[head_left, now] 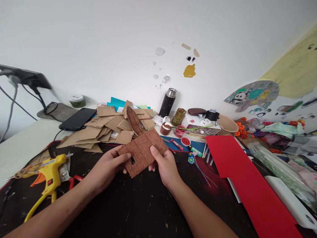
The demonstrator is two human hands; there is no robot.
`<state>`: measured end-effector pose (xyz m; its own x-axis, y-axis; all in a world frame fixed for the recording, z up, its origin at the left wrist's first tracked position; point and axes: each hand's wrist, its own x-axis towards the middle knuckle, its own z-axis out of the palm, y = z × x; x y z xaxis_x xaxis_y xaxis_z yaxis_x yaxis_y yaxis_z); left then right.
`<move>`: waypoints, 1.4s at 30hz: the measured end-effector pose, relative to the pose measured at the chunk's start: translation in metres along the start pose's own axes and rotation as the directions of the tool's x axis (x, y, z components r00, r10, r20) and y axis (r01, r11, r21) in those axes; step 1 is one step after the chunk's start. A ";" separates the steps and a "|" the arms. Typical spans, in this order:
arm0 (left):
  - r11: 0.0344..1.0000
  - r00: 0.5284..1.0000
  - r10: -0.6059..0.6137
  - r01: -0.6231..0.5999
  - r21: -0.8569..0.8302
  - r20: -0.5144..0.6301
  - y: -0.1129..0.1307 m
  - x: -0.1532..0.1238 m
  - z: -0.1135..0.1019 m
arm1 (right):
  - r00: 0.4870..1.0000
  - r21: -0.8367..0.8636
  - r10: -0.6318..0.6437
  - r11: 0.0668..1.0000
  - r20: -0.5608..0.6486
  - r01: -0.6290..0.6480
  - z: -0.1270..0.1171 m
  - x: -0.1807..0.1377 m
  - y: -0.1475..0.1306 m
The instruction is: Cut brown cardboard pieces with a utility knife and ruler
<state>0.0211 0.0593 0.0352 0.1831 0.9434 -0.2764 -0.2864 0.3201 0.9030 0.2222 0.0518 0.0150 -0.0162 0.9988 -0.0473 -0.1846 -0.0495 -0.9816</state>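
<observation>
Both my hands hold one brown cardboard piece [143, 150] above the dark work mat [128, 205]. The piece is flat, roughly rectangular, tilted, with a small cut-out hole near its lower left edge. My left hand [109, 167] grips its left side, fingers curled under and thumb on top. My right hand [164, 165] pinches the right side, thumb lying on the upper face. Behind the piece lies a heap of cardboard scraps [109, 129].
A yellow glue gun [48, 175] lies at the left by red-handled pliers [74, 180]. A black phone [78, 119], a black flask [167, 102], a red sheet [245, 178] at the right and small craft clutter by the wall surround the mat.
</observation>
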 end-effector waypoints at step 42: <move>0.998 0.996 -0.055 0.053 -0.036 -0.065 0.004 -0.002 0.002 | 0.994 0.053 -0.076 0.995 -0.073 0.080 0.000 -0.002 -0.004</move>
<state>0.0214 0.0584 0.0398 0.1371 0.9281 -0.3463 -0.3099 0.3722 0.8749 0.2224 0.0502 0.0190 0.0698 0.9975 0.0144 -0.2372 0.0306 -0.9710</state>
